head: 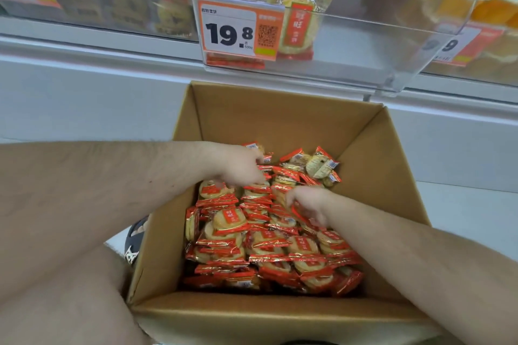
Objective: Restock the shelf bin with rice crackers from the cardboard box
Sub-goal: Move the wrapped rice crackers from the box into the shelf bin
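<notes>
1. Box [280, 126], open-topped cardboard, sits on the floor under the shelf; holds a deep heap of cracker packs [269, 246] in red and gold wrappers.
2. Left hand [238, 168] reaches in from the left, fingers curled down onto packs at the far middle of the heap; it appears to grip some, though the exact hold is blurred.
3. Right hand [308, 202] comes in from the right, fingers bent into the packs just beside the left; whether it grips one I cannot tell.
4. Bin [364, 45], clear plastic, hangs on the shelf above the box; packs fill its left part.
5. Price tag [235, 28] on the bin front reads 19.8.
6. Shoe [136, 241] shows left of the box.
</notes>
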`<action>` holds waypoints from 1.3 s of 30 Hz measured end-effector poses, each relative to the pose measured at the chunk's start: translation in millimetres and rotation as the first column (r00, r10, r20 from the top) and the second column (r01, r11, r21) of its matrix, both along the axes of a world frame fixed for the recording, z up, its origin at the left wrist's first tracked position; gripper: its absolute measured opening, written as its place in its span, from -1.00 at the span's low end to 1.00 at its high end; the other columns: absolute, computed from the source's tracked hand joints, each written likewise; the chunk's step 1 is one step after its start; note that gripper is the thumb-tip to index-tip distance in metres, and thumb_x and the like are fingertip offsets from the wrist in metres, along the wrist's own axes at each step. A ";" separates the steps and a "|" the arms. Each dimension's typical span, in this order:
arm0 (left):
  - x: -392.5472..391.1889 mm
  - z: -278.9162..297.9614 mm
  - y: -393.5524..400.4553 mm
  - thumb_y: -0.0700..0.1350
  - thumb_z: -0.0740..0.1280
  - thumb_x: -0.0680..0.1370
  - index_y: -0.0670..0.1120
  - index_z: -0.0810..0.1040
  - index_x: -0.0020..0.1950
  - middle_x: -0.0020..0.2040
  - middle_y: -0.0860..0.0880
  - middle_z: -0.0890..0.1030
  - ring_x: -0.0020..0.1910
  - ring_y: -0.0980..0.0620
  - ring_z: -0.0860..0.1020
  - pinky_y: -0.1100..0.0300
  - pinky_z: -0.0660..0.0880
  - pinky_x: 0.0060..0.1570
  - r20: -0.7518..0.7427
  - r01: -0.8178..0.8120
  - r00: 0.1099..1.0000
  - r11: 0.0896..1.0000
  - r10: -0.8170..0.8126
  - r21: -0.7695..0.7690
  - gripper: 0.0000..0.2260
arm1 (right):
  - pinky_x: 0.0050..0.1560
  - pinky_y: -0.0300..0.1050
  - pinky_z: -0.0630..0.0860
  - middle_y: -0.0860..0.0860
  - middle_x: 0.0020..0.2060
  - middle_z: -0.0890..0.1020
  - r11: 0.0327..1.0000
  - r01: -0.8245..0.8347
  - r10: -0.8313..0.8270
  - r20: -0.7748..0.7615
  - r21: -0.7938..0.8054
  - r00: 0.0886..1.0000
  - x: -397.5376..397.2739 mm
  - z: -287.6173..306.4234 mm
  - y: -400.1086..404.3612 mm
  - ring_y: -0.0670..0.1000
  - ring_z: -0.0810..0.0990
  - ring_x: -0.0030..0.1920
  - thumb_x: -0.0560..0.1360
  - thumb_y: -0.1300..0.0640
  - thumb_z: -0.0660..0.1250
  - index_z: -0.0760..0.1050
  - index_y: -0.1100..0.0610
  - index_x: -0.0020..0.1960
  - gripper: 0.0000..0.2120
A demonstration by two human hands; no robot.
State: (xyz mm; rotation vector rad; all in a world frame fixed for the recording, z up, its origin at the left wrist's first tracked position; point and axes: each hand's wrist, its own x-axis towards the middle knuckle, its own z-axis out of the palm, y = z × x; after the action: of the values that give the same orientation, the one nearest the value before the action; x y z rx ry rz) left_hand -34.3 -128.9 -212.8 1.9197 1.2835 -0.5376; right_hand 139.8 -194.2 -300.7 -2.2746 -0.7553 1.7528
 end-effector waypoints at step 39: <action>-50.2 36.2 16.6 -0.47 0.33 0.42 0.42 0.36 0.26 0.11 0.01 0.53 -0.17 -0.07 0.52 0.12 0.48 -0.25 0.541 -0.283 0.785 0.951 0.303 -0.122 -0.21 | 0.22 0.03 0.43 0.13 0.05 0.66 0.929 -0.037 0.173 -0.345 0.367 0.922 33.1 128.6 10.4 0.11 0.59 0.08 0.45 0.37 0.35 0.52 0.18 0.20 -0.66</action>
State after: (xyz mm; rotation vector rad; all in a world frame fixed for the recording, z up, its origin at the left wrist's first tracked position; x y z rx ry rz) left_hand -84.5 -112.3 -176.6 1.6251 1.1331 0.1611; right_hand 172.9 -183.8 -172.1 -1.6315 -1.0295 1.8390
